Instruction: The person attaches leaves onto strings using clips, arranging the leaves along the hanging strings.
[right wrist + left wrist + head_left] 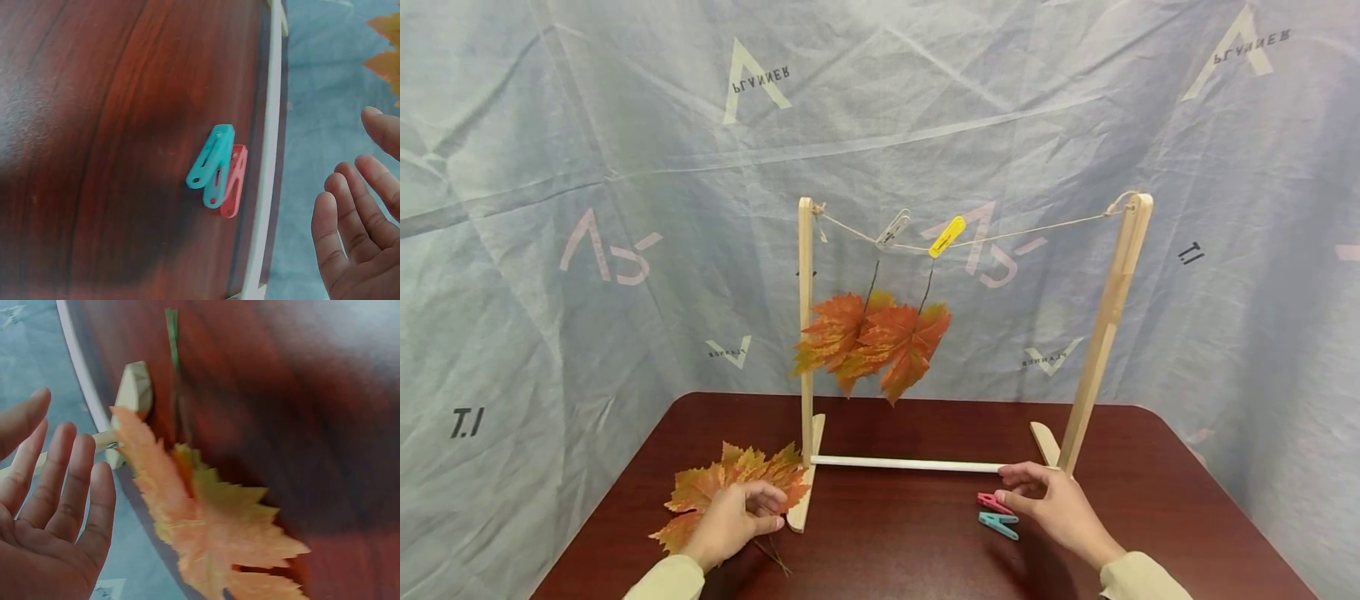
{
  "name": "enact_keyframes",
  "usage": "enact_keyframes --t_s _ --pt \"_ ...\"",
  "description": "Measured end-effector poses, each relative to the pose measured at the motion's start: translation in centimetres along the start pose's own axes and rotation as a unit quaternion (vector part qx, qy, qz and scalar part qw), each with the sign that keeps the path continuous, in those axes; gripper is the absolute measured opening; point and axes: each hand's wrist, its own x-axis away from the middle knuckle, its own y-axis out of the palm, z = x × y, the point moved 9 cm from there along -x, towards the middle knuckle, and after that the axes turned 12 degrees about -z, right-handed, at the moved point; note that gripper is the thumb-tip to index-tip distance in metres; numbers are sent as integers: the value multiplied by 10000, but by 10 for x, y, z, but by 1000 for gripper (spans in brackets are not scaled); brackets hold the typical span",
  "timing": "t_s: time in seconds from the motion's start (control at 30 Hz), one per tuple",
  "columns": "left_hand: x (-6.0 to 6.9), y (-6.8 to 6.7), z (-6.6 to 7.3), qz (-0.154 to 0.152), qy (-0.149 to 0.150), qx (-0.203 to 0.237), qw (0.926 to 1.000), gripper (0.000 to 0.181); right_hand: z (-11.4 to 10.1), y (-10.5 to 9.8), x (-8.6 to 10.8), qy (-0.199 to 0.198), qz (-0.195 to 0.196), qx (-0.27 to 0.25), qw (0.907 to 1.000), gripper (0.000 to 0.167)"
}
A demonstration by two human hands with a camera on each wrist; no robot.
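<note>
"Orange leaves (718,479) lie at the lower left of the head view; do you hold any?"

"No. My left hand (737,518) is over them, fingers loosely bent, nothing gripped. My right hand (1058,507) is empty too, relaxed beside the pink clothespin (991,502) and the blue clothespin (997,523), right of centre near the bottom."

"What could go wrong?"

"The leaves' stems (174,353) lie side by side, so a careless pinch might drag 2 leaves. A clumsy thumb could scatter the clothespins. My right fingers are near the white rod (910,463): a knock there might rock the wooden frame (1097,358)."

"And higher up?"

"2 hanging leaves (901,336), mid-frame, below the grey clip (892,230) and the yellow clip (947,237). The string (1037,231) sags, so a jolt could set them swinging, perhaps loose."
</note>
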Motion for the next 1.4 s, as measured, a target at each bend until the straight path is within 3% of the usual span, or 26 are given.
enact_keyframes --t_s 0.3,0.47,0.73,1.13,1.4 --pt "1 10 -18 -200 -34 -73 9998 21 19 6 4 307 -121 137 9994 34" --pt "0 17 -27 -496 37 -74 9987 16 30 11 6 463 -203 171 9986 34" --pt "-2 22 -43 -909 -137 -152 9956 15 44 19 4 636 -401 249 9969 31" --pt "-4 28 -43 -1130 -306 -1237 9854 19 58 27 0 961 -344 874 9909 28" --pt "-5 31 -43 -1156 -428 -1601 9794 26 56 25 -2 1009 -99 1084 9889 26"
